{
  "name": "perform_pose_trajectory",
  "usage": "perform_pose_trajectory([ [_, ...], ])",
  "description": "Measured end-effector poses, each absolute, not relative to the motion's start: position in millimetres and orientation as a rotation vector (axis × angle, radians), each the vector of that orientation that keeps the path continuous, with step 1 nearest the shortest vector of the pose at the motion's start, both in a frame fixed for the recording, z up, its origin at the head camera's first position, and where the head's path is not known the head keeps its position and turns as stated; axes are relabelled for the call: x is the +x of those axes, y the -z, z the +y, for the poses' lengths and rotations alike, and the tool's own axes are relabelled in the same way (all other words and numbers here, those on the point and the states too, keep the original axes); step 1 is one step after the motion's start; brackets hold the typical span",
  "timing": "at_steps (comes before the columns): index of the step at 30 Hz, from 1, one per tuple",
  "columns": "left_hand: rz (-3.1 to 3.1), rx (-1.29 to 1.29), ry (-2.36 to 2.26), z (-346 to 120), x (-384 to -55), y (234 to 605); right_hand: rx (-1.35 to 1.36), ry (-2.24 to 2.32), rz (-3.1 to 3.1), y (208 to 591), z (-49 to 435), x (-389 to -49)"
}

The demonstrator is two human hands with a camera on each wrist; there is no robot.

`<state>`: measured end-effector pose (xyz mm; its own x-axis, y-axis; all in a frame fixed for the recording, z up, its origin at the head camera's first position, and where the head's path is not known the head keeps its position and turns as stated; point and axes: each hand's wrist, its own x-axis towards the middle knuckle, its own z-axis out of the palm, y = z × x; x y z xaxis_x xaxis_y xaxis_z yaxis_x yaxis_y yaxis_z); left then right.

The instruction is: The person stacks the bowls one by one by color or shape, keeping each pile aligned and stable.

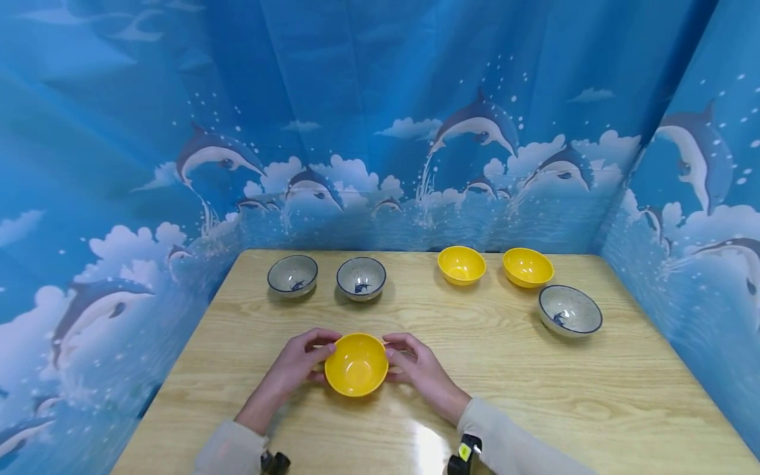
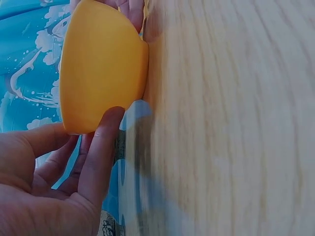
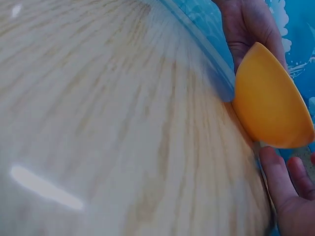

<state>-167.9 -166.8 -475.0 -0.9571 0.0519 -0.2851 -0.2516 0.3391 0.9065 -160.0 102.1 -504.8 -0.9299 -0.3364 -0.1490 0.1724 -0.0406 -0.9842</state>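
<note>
A yellow bowl (image 1: 356,365), mouth up, stands on the wooden table near its front middle. My left hand (image 1: 305,359) holds it from the left side, thumb by the rim and fingers around the outer wall. On the opposite side, my right hand (image 1: 413,365) holds it with the thumb at the rim. The left wrist view shows the bowl's smooth outer wall (image 2: 101,69) and the left fingertips touching it low down. In the right wrist view, the right fingers (image 3: 278,179) lie close to the bowl's lower side; part of that hand is out of frame.
Two grey bowls with blue rims, the left one (image 1: 293,276) and its neighbour (image 1: 361,278), stand at the back left. Two yellow bowls (image 1: 461,265) (image 1: 528,267) stand at the back right, with another grey bowl (image 1: 570,311) nearby. A dolphin-print curtain (image 1: 356,119) surrounds the table (image 1: 475,369).
</note>
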Motion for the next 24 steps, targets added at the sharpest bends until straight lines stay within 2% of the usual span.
perform_pose_trajectory([
  [11, 2.354, -0.217, -1.650, -164, -167, 474, -0.014, 2.071, 1.971, 501, 130, -184],
  [24, 2.360, -0.228, -1.647, -163, -166, 474, 0.024, 2.047, 2.082, 498, 155, -201],
])
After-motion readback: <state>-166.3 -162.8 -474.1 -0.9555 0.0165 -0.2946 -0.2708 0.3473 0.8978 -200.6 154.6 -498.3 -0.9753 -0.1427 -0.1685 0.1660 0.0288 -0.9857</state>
